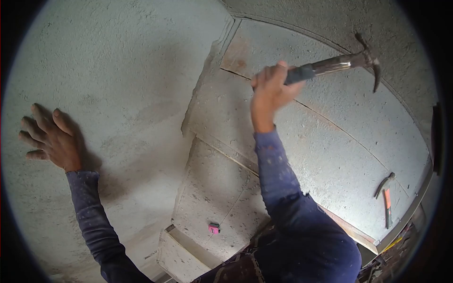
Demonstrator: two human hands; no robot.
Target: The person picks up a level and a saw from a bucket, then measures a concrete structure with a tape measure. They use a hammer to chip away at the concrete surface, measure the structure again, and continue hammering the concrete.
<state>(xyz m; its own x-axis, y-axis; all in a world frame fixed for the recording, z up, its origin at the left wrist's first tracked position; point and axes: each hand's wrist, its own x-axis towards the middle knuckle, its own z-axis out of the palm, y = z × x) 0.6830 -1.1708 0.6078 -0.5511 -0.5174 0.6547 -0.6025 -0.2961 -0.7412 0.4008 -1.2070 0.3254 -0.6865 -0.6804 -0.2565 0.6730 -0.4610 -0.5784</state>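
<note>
My right hand (272, 94) is wrapped round the dark grip of a claw hammer (334, 64). The hammer points right, its worn metal head at the far end, over pale slabs (325, 155). It looks raised, though its exact height above them cannot be told. On the left, my left hand (56, 141) lies with fingers spread against the rough plastered wall (137, 61), holding nothing. Both sleeves are dark blue and spotted with dust.
A second hammer (387, 203) with an orange and dark handle lies at the slabs' right side. A small pink-and-black object (214, 228), possibly a tape measure, sits on the lower step-like surface (217, 188). Debris and a yellow strip (392, 244) show at lower right.
</note>
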